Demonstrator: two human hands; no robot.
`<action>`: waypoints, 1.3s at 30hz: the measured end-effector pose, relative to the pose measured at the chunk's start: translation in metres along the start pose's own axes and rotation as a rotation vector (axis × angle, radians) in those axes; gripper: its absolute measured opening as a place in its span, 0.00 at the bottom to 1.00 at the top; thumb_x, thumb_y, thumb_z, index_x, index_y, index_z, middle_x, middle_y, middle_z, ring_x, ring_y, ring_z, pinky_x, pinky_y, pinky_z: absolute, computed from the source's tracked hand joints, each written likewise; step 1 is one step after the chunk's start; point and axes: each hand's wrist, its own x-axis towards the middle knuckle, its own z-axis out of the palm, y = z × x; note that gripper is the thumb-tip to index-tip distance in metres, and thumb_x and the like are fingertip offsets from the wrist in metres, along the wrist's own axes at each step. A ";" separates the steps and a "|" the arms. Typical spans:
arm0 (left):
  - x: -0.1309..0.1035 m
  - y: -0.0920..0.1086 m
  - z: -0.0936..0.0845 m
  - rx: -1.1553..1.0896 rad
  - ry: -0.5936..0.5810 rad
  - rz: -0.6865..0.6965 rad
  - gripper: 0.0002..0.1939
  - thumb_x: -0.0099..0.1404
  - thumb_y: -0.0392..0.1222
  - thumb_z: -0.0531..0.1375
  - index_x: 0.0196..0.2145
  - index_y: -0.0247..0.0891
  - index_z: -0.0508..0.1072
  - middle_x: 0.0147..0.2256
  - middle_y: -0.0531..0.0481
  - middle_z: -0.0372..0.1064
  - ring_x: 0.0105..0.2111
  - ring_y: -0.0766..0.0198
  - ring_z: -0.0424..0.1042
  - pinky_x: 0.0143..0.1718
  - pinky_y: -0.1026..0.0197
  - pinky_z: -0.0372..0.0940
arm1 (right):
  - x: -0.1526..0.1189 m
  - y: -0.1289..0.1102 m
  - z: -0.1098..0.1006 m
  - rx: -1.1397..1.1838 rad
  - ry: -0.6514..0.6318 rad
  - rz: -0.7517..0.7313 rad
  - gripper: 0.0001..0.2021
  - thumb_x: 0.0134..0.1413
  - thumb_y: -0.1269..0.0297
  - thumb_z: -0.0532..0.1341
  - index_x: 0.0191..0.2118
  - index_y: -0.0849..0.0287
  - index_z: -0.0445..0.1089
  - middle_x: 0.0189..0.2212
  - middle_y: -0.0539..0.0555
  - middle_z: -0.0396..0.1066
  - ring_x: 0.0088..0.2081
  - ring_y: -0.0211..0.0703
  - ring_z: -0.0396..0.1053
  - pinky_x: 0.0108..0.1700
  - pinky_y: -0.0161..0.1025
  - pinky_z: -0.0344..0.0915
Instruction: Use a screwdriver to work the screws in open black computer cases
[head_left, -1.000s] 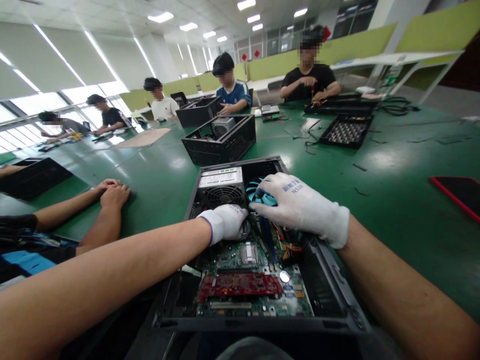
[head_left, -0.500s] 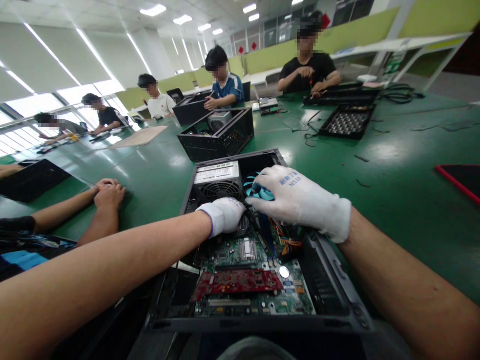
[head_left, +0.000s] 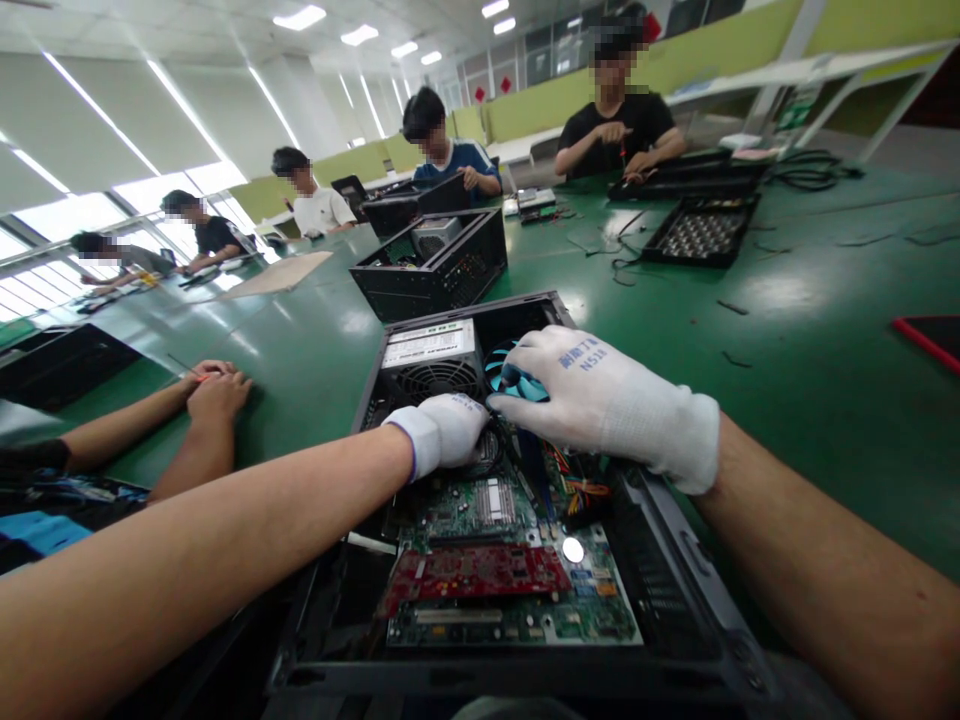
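Note:
An opened black computer case (head_left: 701, 570) lies before me with its inside facing up. My right hand (head_left: 592, 395), in a white work glove, curves over a round cooling fan (head_left: 496, 370) with turquoise blades. Thumb and forefinger are on the fan; the other fingertips are hidden. My left hand (head_left: 450, 425), also gloved, is closed beside the fan's near edge, at a bundle of black cable (head_left: 491, 450); what its fingers hold is hidden. Nearer me are the green motherboard (head_left: 592, 625), a finned heatsink (head_left: 493, 500) and a red expansion card (head_left: 480, 572).
A power supply (head_left: 431, 345) fills the case's far left corner. Another open case (head_left: 431, 280) stands beyond on the green table (head_left: 645, 310). At far right is a black tray (head_left: 701, 230) of small parts. A co-worker's hands (head_left: 217, 390) rest at left; several people sit around.
Both my hands keep nearly the same place at the fan. The view has shifted slightly. Across the table, a person in blue has raised a dark panel by the far case.

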 end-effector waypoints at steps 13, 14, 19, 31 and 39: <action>-0.003 0.004 -0.006 0.023 -0.034 -0.022 0.22 0.65 0.48 0.66 0.53 0.33 0.77 0.54 0.36 0.76 0.53 0.45 0.77 0.57 0.51 0.71 | -0.001 0.001 0.002 0.007 -0.010 -0.001 0.21 0.68 0.46 0.57 0.43 0.61 0.74 0.42 0.61 0.75 0.43 0.51 0.69 0.46 0.43 0.60; -0.004 0.004 -0.006 0.025 -0.035 -0.022 0.22 0.65 0.48 0.65 0.53 0.33 0.77 0.54 0.36 0.76 0.53 0.45 0.77 0.57 0.51 0.71 | -0.001 0.001 0.003 0.007 -0.010 0.000 0.21 0.68 0.46 0.57 0.43 0.61 0.75 0.42 0.61 0.75 0.43 0.51 0.69 0.46 0.43 0.60; -0.004 0.004 -0.006 0.033 -0.041 -0.029 0.23 0.64 0.48 0.66 0.54 0.35 0.77 0.53 0.38 0.77 0.54 0.47 0.77 0.57 0.54 0.70 | -0.001 0.001 0.001 0.016 -0.010 0.004 0.21 0.68 0.46 0.58 0.43 0.61 0.75 0.42 0.61 0.75 0.43 0.51 0.69 0.46 0.43 0.60; -0.003 0.003 -0.004 0.013 -0.023 -0.028 0.22 0.64 0.47 0.66 0.52 0.34 0.78 0.53 0.36 0.77 0.52 0.46 0.78 0.56 0.52 0.71 | 0.000 -0.001 0.000 0.009 -0.012 -0.009 0.19 0.68 0.48 0.58 0.40 0.60 0.74 0.40 0.60 0.74 0.41 0.50 0.69 0.44 0.43 0.59; -0.003 0.003 -0.005 -0.005 -0.018 -0.016 0.21 0.64 0.48 0.66 0.51 0.35 0.78 0.52 0.38 0.78 0.52 0.48 0.77 0.56 0.53 0.70 | -0.001 -0.001 0.000 0.013 -0.005 -0.006 0.18 0.67 0.48 0.59 0.39 0.60 0.74 0.39 0.60 0.75 0.42 0.51 0.69 0.45 0.43 0.59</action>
